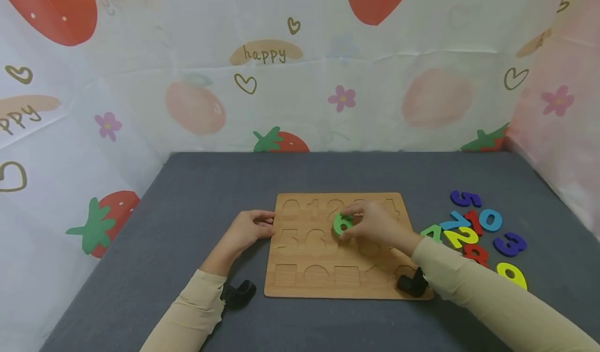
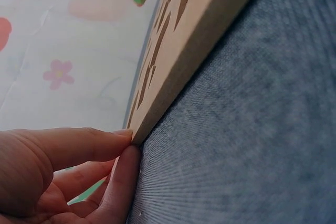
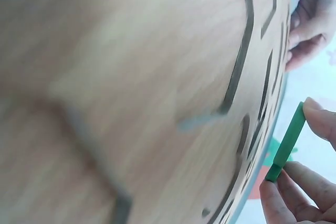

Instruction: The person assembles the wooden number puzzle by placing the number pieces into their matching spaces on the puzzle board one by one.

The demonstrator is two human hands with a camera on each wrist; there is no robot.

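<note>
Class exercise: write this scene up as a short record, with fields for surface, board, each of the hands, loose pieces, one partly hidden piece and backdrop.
Surface: dark gray tabletop
Board: flat wooden board with rows of shallow cut-outs
Left hand: touching the board's left edge
Right hand: holding a green 6 over the board
Loose pieces: purple 5, red 1, light blue 0, yellow 2, purple 3 and others, right of the board
Partly hidden: green piece by the right sleeve
Backdrop: strawberry-patterned cloth
</note>
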